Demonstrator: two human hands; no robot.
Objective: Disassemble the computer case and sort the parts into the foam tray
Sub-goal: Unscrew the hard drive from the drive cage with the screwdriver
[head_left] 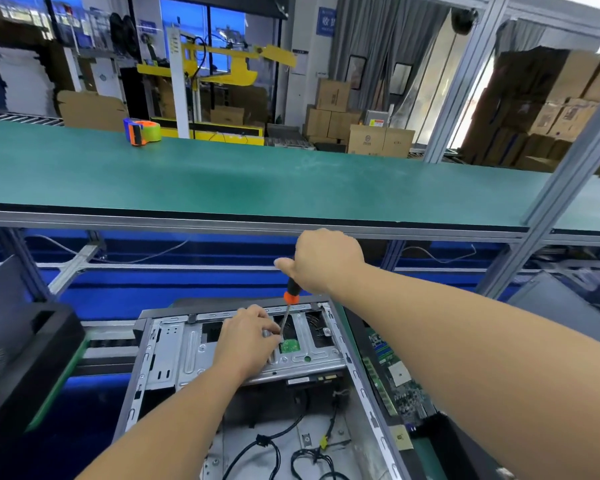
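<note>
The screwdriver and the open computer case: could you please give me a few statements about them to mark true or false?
1. The right hand grips the screwdriver by its handle. True.
2. The screwdriver handle is blue. False: it is orange and black.
3. The left hand rests on the metal drive bracket inside the computer case. True.
4. The tape dispenser lies inside the case. False: it sits on the green shelf above.
</note>
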